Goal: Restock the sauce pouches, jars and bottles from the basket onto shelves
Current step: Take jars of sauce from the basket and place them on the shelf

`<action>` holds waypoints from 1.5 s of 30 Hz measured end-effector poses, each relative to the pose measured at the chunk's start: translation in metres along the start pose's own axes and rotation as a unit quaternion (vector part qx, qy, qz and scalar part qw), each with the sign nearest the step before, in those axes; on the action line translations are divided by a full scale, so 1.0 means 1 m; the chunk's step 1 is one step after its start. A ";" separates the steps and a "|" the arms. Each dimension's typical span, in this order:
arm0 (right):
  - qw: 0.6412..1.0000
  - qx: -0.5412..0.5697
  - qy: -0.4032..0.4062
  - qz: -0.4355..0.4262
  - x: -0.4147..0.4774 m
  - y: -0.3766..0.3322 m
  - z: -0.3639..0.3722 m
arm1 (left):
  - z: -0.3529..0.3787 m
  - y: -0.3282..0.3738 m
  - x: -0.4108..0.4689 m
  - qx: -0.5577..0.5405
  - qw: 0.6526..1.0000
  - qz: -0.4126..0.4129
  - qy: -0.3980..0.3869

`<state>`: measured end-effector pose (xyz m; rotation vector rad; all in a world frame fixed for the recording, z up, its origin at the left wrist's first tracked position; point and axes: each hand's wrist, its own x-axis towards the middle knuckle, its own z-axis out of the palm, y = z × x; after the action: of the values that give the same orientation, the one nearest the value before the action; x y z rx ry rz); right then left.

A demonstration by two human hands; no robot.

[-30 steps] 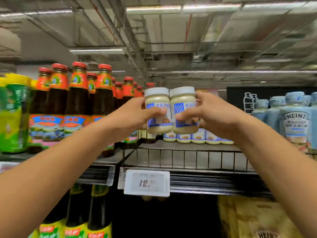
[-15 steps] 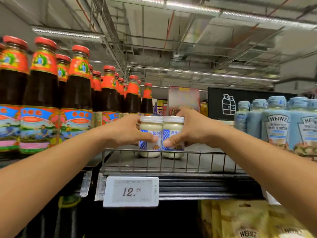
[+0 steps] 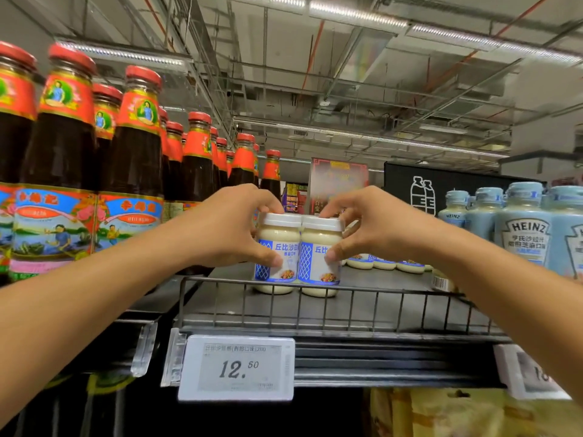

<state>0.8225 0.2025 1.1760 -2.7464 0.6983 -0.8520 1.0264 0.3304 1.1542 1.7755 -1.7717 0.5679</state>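
- Price tag [image 3: 236, 367]: white, reads 12.50, clipped to the front edge of the shelf, below the jars.
- Second price tag [image 3: 533, 376]: at the right on the same edge, partly cut off and blurred.
- Yellow pouches [image 3: 441, 414]: on the level below, right side.
- Wire rail [image 3: 347, 290]: low guard along the front of the grey shelf [image 3: 378, 280].
- Left jar [image 3: 277, 257] and right jar [image 3: 320, 257]: white lids, blue-and-white labels, upright on the shelf just behind the rail, sides touching.
- Left hand [image 3: 227, 228]: grips the left jar, thumb on the label, fingers curled over the lid.
- Right hand [image 3: 375, 228]: grips the right jar the same way, thumb on the label, fingers on the lid.
- Brown sauce bottles [image 3: 135, 159]: red caps, in rows to the left.
- Heinz bottles [image 3: 523, 228]: pale blue, to the right.
- Row of like jars [image 3: 385, 263]: farther back on the shelf, behind the right hand.
- Black sign [image 3: 441, 190]: bottle pictogram, beyond.
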 end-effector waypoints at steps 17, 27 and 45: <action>0.962 -0.263 -0.076 -0.017 0.095 0.024 0.030 | 0.043 -0.030 0.080 0.209 0.972 -0.048 -0.095; 0.958 -0.273 -0.091 -0.005 0.114 0.036 0.032 | 0.064 -0.036 0.101 0.207 0.971 -0.040 -0.116; 0.998 -0.057 -0.031 -0.026 0.035 -0.015 0.001 | -0.008 0.005 0.040 -0.141 0.989 0.031 -0.025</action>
<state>0.8543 0.1989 1.1964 -2.8904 0.6882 -0.7555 1.0238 0.3060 1.1870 1.5575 -1.8442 0.2806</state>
